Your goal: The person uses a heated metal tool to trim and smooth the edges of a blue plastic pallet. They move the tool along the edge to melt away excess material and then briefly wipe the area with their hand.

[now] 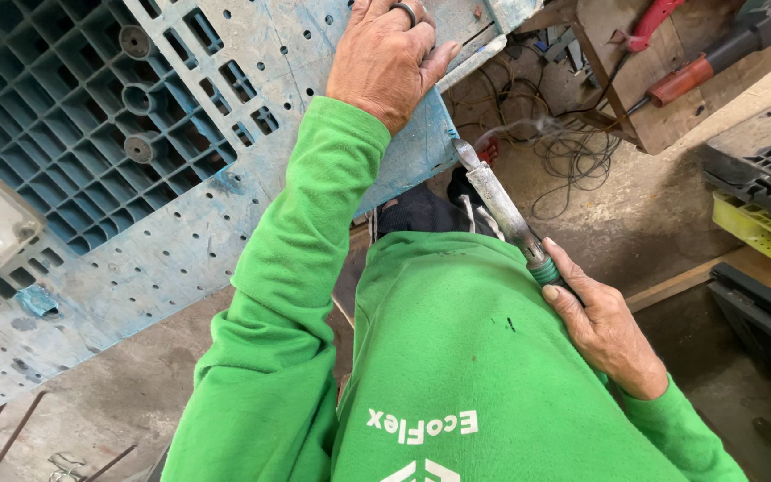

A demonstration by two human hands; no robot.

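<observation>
Pallet [136, 178] under flat, released left hand [385, 58]; right hand [604, 326] grip clenched around metal tool [503, 210], tangled wires [564, 152] beyond.

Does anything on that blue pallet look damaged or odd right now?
Yes. The blue plastic pallet looks worn: its surface is scuffed and whitened, and its edge near the left hand looks ragged. The right hand holds a metal tool with smoke rising near its tip.

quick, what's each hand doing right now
Left hand: open, pressed flat on the blue plastic pallet.
Right hand: closed around the green grip of a metal-bladed tool.
</observation>
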